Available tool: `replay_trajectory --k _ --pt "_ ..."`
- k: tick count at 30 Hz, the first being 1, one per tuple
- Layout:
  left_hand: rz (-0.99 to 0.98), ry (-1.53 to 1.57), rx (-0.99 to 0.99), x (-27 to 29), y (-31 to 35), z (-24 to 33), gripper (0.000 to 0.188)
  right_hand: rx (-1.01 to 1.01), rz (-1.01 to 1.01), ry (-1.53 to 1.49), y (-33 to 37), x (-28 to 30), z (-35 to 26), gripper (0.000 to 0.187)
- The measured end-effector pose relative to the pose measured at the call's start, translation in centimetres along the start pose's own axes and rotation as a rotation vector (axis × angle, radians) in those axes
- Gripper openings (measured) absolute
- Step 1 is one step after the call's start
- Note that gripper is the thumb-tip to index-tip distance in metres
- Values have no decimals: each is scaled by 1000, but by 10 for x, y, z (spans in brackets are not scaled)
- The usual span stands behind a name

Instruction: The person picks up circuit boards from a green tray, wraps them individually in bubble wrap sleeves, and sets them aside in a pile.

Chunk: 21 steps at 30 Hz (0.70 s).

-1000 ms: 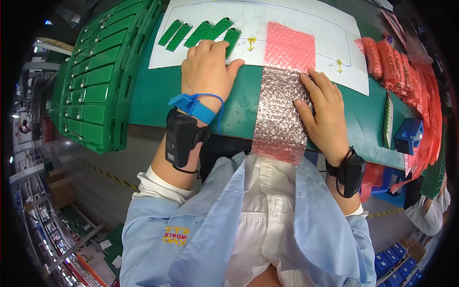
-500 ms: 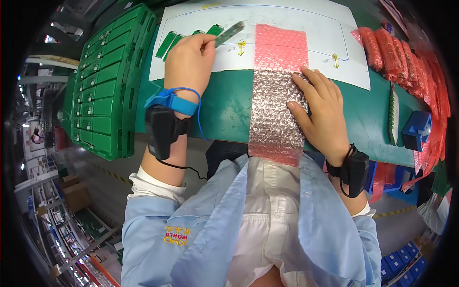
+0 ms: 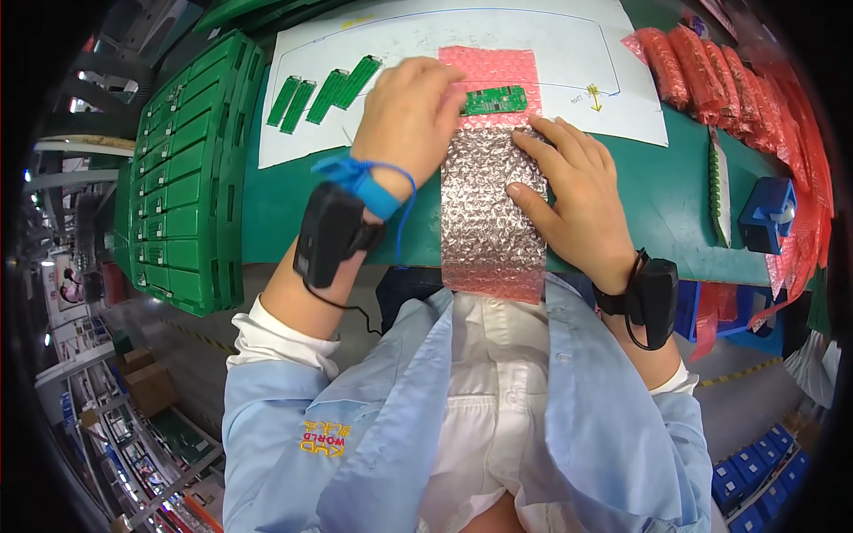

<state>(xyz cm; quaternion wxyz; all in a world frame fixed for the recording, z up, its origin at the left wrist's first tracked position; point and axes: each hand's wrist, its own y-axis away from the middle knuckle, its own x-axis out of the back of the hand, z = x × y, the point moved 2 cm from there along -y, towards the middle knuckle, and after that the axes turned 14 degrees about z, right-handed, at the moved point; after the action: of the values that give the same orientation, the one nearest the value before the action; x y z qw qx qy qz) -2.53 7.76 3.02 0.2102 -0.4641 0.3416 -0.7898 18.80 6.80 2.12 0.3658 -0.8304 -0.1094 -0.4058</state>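
My left hand (image 3: 411, 115) grips one end of a green circuit board (image 3: 496, 100), holding it over the pink far part of a bubble wrap strip (image 3: 490, 62). Toward me the strip turns silvery, and its near end hangs past the table edge. Fingers spread, my right hand (image 3: 577, 182) lies on the right side of the silvery bubble wrap (image 3: 491, 200). Left of my left hand, several more green circuit boards (image 3: 329, 96) rest on a white sheet (image 3: 404, 35) with drawn lines.
A stack of green trays (image 3: 188, 178) stands at the left. Pink wrapped bundles (image 3: 711, 75) lie in a row at the far right, close to a blue tape dispenser (image 3: 769, 213) and a narrow strip with green pieces (image 3: 719, 191). The tabletop (image 3: 355, 226) is green.
My left hand has carried the circuit board rightward, from above the white sheet to over the pink bubble wrap. The right hand still rests on the strip. The whole view has shifted slightly.
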Motion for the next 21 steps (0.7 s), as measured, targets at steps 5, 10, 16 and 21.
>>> replay_trajectory --k 5,10,16,21 --pt "-201 75 -12 17 44 42 37 18 28 12 -1 -1 -9 43" --pt "-209 -19 -8 28 66 33 52 -90 106 -208 -11 -7 -23 35" --pt "-197 -6 10 73 66 23 53 250 -30 -154 -89 -27 -37 27" --pt "-186 -12 16 62 83 8 51 215 -86 -125 -95 -68 -17 24"
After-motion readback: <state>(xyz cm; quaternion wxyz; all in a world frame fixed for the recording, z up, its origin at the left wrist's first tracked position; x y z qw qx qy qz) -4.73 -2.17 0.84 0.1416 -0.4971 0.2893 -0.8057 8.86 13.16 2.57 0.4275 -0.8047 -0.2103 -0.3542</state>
